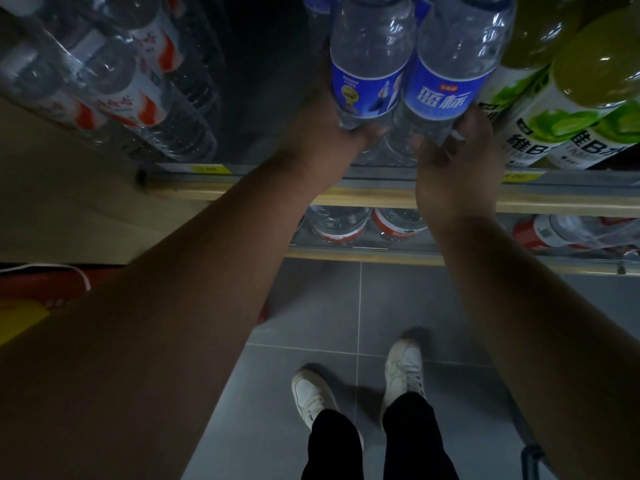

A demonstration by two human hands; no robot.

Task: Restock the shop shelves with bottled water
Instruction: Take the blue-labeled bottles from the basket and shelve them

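Note:
Two clear water bottles with blue labels stand side by side at the front of the shelf. My left hand grips the lower part of the left blue-label bottle. My right hand curls round the base of the right blue-label bottle. More blue-label bottles show behind them at the top edge. The bottle bases are partly hidden by my fingers.
Red-and-white-label water bottles fill the shelf's left side, with a dark gap between them and my bottles. Green-label drink bottles crowd the right. A lower shelf holds red-label water. A cardboard box and red packaging lie left. Grey tiled floor lies below, my white shoes on it.

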